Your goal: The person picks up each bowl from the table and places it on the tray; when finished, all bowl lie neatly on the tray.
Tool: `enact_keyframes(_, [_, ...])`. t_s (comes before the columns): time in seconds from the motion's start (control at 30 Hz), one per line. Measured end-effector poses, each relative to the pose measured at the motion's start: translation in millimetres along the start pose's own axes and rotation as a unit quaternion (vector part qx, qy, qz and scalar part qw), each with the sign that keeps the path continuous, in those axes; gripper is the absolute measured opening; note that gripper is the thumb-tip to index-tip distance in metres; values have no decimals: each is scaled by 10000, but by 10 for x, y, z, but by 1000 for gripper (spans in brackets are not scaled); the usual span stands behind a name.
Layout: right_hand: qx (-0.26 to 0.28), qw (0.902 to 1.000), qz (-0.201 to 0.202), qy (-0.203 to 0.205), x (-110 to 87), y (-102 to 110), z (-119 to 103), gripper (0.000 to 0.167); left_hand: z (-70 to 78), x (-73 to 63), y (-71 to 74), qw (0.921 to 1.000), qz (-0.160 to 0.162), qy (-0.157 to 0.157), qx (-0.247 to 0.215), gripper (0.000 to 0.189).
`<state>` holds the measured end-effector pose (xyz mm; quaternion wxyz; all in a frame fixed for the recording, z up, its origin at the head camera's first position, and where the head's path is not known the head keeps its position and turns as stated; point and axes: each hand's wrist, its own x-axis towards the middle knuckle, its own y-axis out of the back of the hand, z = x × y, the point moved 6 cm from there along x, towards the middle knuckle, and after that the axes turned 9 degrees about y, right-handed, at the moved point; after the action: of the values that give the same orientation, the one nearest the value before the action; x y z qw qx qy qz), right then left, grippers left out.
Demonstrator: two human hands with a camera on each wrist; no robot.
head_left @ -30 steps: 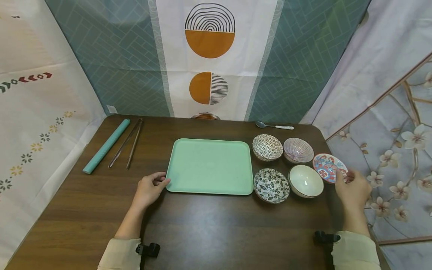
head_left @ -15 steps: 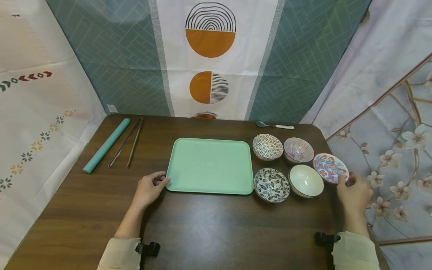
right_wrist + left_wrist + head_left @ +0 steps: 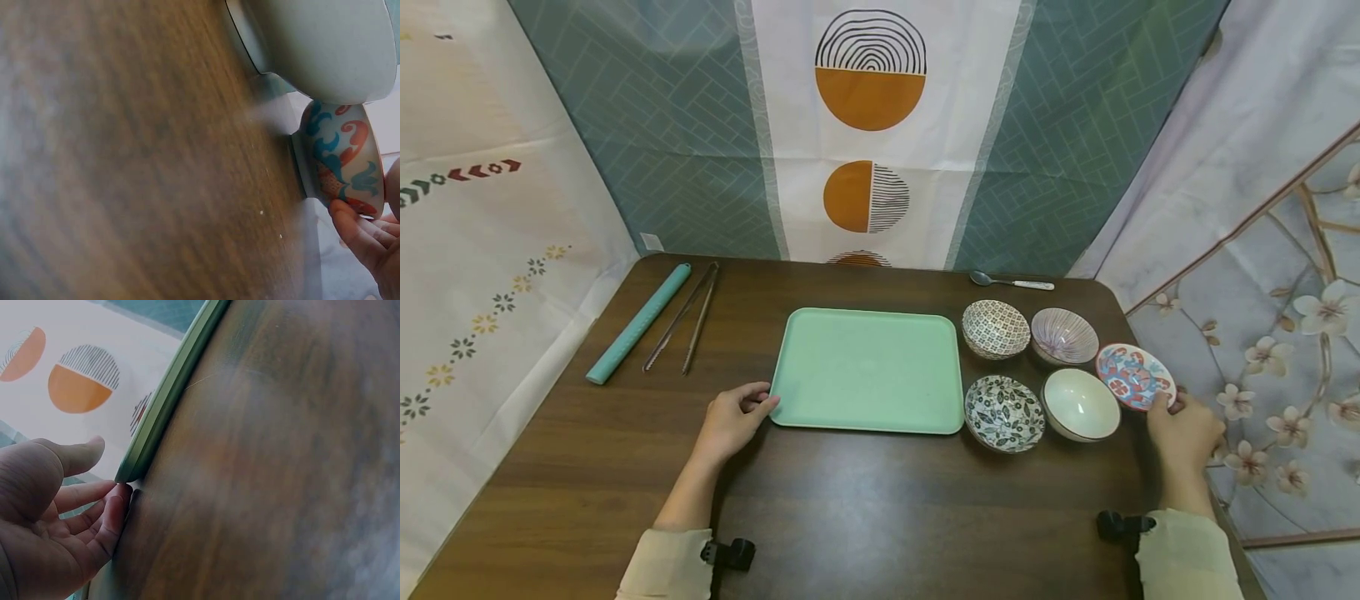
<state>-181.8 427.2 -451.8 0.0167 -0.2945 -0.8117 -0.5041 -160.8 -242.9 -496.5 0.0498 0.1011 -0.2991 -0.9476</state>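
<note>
At the near left corner of the green rectangular tray (image 3: 867,371), my left hand (image 3: 735,419) touches the edge. In the left wrist view, the fingertips (image 3: 117,499) meet the corner from the outside and below, while the thumb stands apart above the rim. My right hand (image 3: 1186,429) holds the near right rim of a small red, blue and white patterned bowl (image 3: 1135,377). In the right wrist view, fingertips (image 3: 340,209) press the bowl's outer wall, and the thumb is at its rim, partly cut off. The bowl's foot appears to rest on the table.
Beside it stand a plain white bowl (image 3: 1081,403), a leaf-patterned bowl (image 3: 1003,413), a lattice-patterned bowl (image 3: 995,328) and a purple-striped bowl (image 3: 1063,337). A spoon (image 3: 1011,281) lies behind them. A teal rolling pin (image 3: 638,323) and metal tongs (image 3: 698,321) lie at left.
My right thumb has drawn back slightly from over the patterned bowl to its near right rim. The left hand, tray and bowls keep their places; the head view shifts slightly.
</note>
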Motion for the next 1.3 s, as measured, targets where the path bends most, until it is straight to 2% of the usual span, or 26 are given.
enact_keyframes(0.17, [181,9996,86,-213,25,-27,55,43,-19,9,-6,10000,3,-3,21,43])
enact_keyframes(0.3, [337,9987,-20,-390,65,-25,96,45,-27,26,-10,10000,21,-30,33,42])
enact_keyframes(0.5, [546,9978,-35,-371,160,112,41,43,-12,24,-2,9999,10,-107,9,41])
enact_keyframes(0.77, [542,9971,-381,-364,300,300,-263,44,-10,14,1,9997,5,-236,-83,38])
enact_keyframes(0.93, [535,9974,-454,-179,336,326,-509,44,-16,3,2,9995,58,-275,-132,37])
enact_keyframes(1.03, [759,9955,-554,-89,351,312,-666,43,-24,2,1,9996,87,-248,-140,37])
enact_keyframes(1.2, [1113,9905,-780,220,365,274,-940,44,-20,7,6,9993,176,-278,-154,36])
enact_keyframes(1.3, [1130,9892,-777,508,362,251,-1094,42,-19,7,5,9992,225,-281,-146,37])
